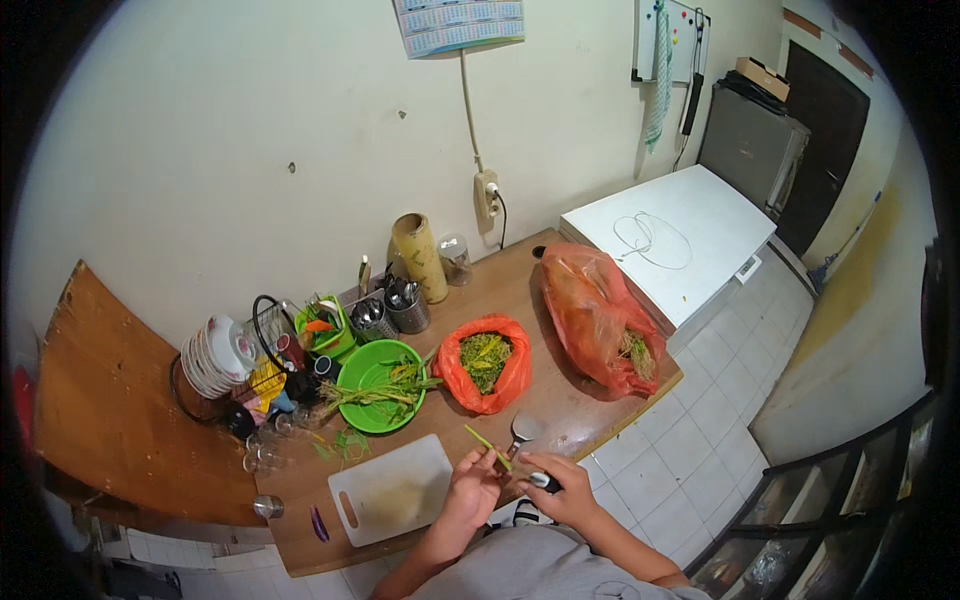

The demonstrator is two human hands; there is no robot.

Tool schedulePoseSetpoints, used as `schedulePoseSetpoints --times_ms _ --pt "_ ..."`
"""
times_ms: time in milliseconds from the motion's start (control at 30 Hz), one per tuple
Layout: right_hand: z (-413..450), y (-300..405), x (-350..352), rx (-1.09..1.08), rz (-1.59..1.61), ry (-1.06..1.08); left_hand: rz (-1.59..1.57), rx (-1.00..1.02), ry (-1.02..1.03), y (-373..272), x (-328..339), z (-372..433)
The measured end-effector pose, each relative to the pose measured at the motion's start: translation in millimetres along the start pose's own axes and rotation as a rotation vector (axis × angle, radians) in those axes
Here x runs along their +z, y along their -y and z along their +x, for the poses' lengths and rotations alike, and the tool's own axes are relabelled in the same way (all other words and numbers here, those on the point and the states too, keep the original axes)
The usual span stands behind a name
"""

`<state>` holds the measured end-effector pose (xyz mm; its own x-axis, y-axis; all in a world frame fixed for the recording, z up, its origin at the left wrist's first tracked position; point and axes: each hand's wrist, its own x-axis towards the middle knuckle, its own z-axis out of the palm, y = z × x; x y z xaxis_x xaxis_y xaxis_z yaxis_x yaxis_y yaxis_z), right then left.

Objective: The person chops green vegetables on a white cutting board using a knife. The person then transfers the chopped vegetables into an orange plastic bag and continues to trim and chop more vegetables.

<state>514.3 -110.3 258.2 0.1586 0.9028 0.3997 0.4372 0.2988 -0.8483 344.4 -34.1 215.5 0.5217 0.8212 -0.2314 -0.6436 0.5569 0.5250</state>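
Note:
My left hand (475, 487) pinches a thin green stem (484, 442) between thumb and fingers near the table's front edge. My right hand (561, 486) is closed around a small black-handled tool (546, 482) beside the stem's lower end. The tool's working end is too small to make out. Just beyond both hands lies a broad metal utensil (525, 427), its handle pointing toward me. Left of my hands rests a white cutting board (394, 495) with a brownish stain. Farther back, an orange plastic bag (448, 375) stands rolled open, holding chopped greens (486, 361).
A green basin (367, 416) holds long leafy stems (386, 394). The large orange bag (589, 315) has roots showing at its mouth. Cutlery holders (409, 309), a dish rack with plates (214, 360) and glasses (262, 450) line the left. A white chest freezer (667, 225) adjoins the table's right.

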Motion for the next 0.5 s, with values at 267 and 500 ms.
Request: schedulePoseSetpoints --times_ms 267,500 --pt "-18.6 14.8 -8.8 0.221 0.221 0.029 -0.025 0.108 0.078 -10.7 42.9 -4.6" --pt "-15.6 35.1 -8.8 0.160 0.184 0.026 0.022 0.069 0.063 -7.1 47.8 -7.8"
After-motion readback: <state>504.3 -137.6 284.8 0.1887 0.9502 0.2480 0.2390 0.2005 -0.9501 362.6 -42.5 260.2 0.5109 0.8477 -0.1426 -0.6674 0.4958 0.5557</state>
